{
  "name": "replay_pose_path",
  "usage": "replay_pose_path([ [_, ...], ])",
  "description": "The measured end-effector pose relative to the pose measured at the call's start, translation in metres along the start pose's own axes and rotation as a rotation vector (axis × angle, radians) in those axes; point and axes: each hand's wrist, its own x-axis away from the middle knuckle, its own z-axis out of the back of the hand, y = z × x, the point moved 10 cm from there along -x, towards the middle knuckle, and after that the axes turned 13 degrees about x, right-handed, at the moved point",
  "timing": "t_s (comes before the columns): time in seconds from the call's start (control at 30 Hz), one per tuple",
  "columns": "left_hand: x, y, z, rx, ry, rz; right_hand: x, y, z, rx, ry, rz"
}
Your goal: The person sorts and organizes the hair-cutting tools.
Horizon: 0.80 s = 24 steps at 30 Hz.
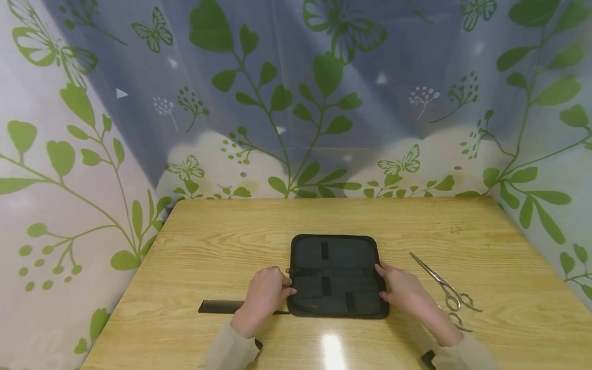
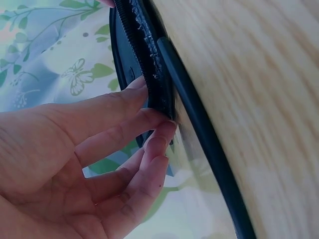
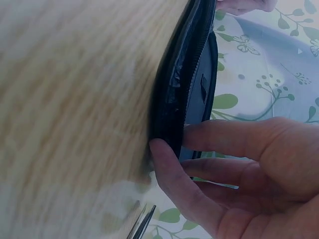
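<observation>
Left hand point(image 1: 267, 290) and right hand point(image 1: 407, 292), fingers bent, pinch an unfolded case point(image 1: 342, 267); on the table point(image 1: 231, 231), comb point(image 1: 218, 307) toward the left edge, scissors point(image 1: 442, 282) toward the right.

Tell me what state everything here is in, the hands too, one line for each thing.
Black case: unzipped, spread open, inside facing up
Left hand: pinching the case's left edge
Right hand: pinching the case's right edge
Comb: lying on the table, partly hidden by the left hand
Far scissors: lying down, blades look closed
Near scissors: mostly hidden by the right arm; blades can't be judged
</observation>
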Motion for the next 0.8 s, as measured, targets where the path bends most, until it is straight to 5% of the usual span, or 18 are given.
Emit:
replay_pose_path([
  [0.8, 0.012, 0.005, 0.001, -0.050, -0.004, -0.007, 0.010, -0.010, 0.000, 0.068, 0.011, 0.045],
])
